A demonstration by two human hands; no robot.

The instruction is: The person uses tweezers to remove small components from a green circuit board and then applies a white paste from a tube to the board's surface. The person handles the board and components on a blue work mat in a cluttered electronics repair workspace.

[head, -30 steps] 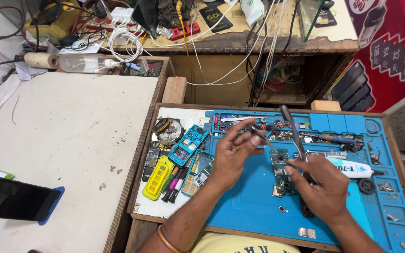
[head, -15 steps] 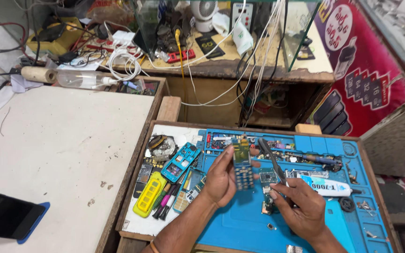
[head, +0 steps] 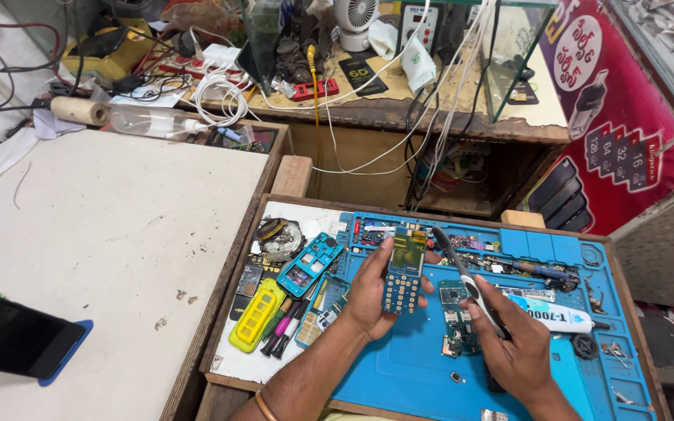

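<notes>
Lower centre of the frame: your left hand (head: 370,300) grips a bare phone circuit board (head: 404,272), upright, fingers wrapped behind it and thumb on its left edge. The board shows a greenish-yellow screen panel on top and a blue keypad grid dotted with gold contacts below. Lower right: your right hand (head: 512,343) is closed around a slim tool with a white grip (head: 462,277), its dark tip angled up-left just beside the board's top right corner. Between the hands a second green board (head: 454,316) lies flat on the blue work mat (head: 407,366). Against half a second ago, the board sits much the same in your left hand, and the tool is now lifted near it. Further left on the counter: a yellow phone shell (head: 255,316) and a blue phone frame (head: 310,263).
</notes>
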